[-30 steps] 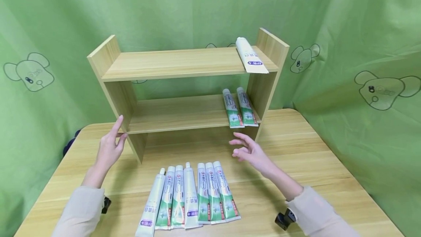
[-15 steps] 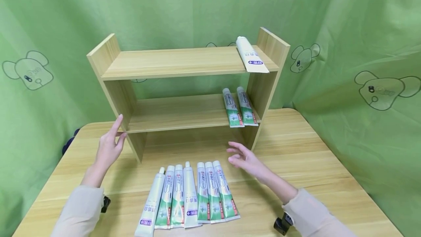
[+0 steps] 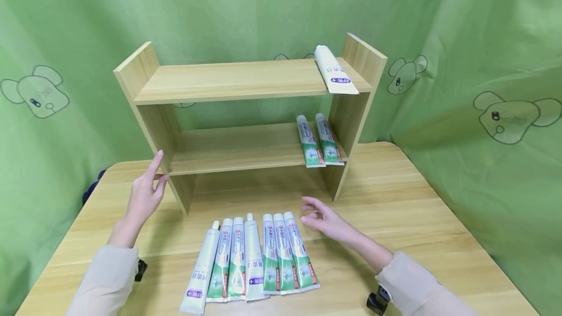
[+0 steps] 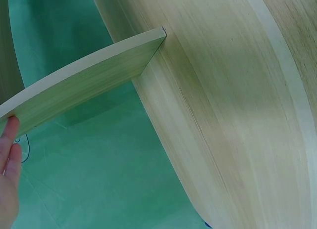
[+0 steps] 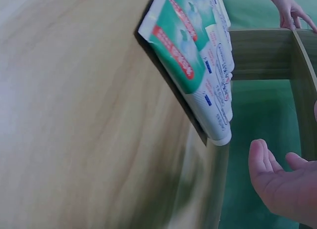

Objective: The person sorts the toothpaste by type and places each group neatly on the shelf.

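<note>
right grip (image 5: 285, 187) near toothpaste tubes (image 5: 193, 66)

The head view is bright and evenly lit, with soft shadows on the desk (image 3: 395, 199) and shade beneath the shelf (image 3: 232, 81). The left wrist view is dimmer, straight edges bowing; the right wrist view has pale glare far left

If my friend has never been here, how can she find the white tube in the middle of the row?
Find the wooden rack, then look at the table just in front, where seven tubes lie in a row. The white tube is fourth from either end. Its purple label sets it apart from the green-ended neighbours.
</note>
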`<act>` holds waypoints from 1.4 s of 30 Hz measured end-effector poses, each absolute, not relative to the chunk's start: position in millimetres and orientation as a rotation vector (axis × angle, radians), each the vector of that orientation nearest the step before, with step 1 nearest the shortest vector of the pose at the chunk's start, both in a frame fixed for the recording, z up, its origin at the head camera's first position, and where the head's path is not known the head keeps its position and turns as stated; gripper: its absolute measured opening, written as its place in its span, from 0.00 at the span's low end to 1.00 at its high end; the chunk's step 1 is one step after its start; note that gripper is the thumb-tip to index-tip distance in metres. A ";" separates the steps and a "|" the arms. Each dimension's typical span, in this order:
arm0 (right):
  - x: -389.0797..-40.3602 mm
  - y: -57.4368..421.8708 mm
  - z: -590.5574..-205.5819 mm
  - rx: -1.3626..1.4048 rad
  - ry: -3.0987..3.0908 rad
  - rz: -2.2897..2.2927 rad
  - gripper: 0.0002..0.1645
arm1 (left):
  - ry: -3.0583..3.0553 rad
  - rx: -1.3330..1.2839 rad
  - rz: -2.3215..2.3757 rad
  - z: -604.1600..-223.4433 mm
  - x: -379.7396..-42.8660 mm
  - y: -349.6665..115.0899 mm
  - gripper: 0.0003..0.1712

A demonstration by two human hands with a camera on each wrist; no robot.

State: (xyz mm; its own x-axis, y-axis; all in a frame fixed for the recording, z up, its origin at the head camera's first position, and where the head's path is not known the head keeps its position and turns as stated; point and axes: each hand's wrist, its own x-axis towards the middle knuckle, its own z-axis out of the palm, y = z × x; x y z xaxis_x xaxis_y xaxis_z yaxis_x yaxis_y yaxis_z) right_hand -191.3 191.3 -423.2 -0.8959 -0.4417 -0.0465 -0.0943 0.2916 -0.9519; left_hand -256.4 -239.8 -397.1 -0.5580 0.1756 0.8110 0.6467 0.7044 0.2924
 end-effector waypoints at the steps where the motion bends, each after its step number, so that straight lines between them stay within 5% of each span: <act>1: -191.0 191.1 -423.6 -0.487 2.267 -1.625 0.40 | -2.109 -0.625 -0.744 -396.6 -256.2 -239.6 0.42; 42: -183.8 180.5 -456.5 -0.343 2.171 -1.551 0.43 | -2.109 -0.618 -0.709 -399.4 -256.7 -239.7 0.43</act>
